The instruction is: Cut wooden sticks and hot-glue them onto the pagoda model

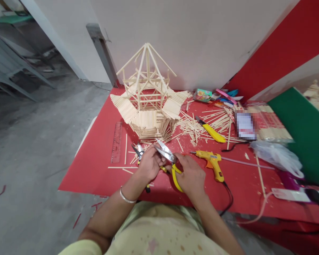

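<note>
Left of the left hand, a transparent ruler (116,141) lies flat on the red work surface (90,166). Between the ruler and the left hand, several loose sticks lie at mixed angles. Just beside the left hand is a dark-jawed tool (138,151); the hand and wrist cover its middle, so its type and full outline cannot be confirmed.

The left forearm, with a bracelet (127,195) at the wrist, extends from the lower left, up and inward. The left hand (150,165) is palm-inward, fingers curled toward the right hand. Its fingertips are close to the blades and partly concealed; whether they grip a small part cannot be determined. Beyond the left hand stands the stick model (147,118), an open frame with a peaked top and slatted panels flaring at its sides. The far side of its base is hidden.

Between the hands, the yellow-handled scissors (167,152) point away and to the left, blades parted. The right hand (191,177) is closed around the handles, back of the hand upward; its fingers obscure part of the grips. The right forearm extends from the lower right and is cut off by the lower edge.

Just right of the right hand lies a yellow glue gun (211,161), nozzle toward the hand. Beyond it is a yellow utility knife (214,132) beside scattered sticks. Farther right, a pixelated rectangular item (245,125) is unreadable, and a crumpled plastic bag (278,156) obscures what lies beneath it.
</note>
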`<state>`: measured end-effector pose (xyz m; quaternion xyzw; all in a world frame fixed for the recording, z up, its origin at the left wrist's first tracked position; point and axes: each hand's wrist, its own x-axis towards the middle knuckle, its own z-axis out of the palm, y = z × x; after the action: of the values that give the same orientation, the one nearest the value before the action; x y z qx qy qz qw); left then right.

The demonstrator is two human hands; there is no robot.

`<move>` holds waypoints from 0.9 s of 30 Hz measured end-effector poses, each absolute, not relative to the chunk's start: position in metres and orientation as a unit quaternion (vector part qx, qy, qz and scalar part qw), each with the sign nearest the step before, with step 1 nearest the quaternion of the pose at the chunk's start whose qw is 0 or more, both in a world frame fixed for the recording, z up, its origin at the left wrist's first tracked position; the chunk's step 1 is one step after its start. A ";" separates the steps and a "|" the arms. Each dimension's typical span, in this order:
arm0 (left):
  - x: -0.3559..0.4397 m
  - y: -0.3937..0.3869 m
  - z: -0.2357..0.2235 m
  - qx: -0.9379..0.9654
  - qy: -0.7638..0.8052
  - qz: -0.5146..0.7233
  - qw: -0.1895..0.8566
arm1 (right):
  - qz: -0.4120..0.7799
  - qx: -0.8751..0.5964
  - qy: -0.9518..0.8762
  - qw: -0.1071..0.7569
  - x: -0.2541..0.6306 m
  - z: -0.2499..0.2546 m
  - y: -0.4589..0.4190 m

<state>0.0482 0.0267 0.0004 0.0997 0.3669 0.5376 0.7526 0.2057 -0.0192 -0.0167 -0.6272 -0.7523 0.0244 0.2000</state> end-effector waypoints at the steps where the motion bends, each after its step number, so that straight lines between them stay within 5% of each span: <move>1: 0.048 0.027 0.000 0.102 0.369 0.537 0.752 | 0.020 -0.626 -0.755 0.194 0.206 -0.015 -0.019; 27: 0.052 0.026 -0.008 0.121 0.379 0.575 0.715 | 0.061 -0.628 -0.755 0.178 0.202 -0.011 -0.021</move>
<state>0.0518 0.0258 -0.0081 0.1210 0.3793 0.5752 0.7146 0.2021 -0.0214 -0.0111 -0.6279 -0.7552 0.0612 0.1779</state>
